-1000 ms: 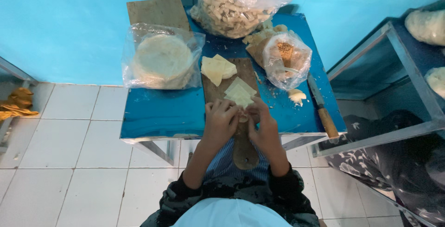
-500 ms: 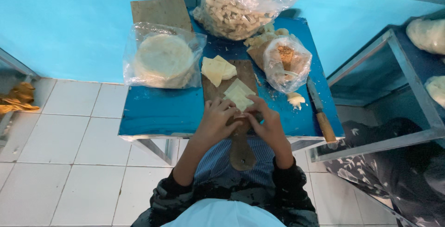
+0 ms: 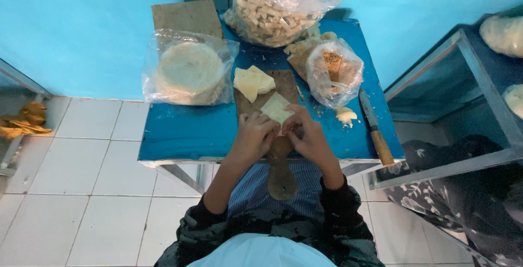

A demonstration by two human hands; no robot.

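Dough sheet (image 3: 277, 108), pale, thin and square, lies on a wooden paddle board (image 3: 281, 152) atop the blue table (image 3: 185, 132). Left hand (image 3: 253, 138) and right hand (image 3: 309, 136) pinch its near edge together. Behind the board, clear bags hold round wrappers (image 3: 188, 71) and rolled sticks (image 3: 275, 8).

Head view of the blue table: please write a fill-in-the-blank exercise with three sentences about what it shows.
1. Both hands, the left hand and the right hand, fold a pale square wrapper on a wooden ____.
2. The knife with a wooden handle lies on the person's ____ side of the table.
3. The stack of round wrappers sits inside a clear plastic ____.

Missing words: board; right; bag
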